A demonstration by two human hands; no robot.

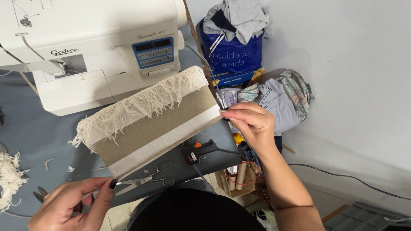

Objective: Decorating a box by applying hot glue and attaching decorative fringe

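Observation:
A stiff rectangular panel [154,124] covered in tan woven cloth, with a white band along its lower edge and a cream fringe [141,105] along its top, is held tilted above the table. My left hand [70,205] pinches its lower left corner. My right hand [252,124] pinches its right end with the fingertips. Beneath the panel a pair of silver scissors [147,177] and a black glue gun with an orange trigger [201,152] lie on the table.
A white sewing machine [94,47] stands at the back left on the grey-blue table [25,128]. Loose cream threads [8,177] lie at the left edge. A blue bag [235,53], clothes and a backpack [295,92] sit against the white wall.

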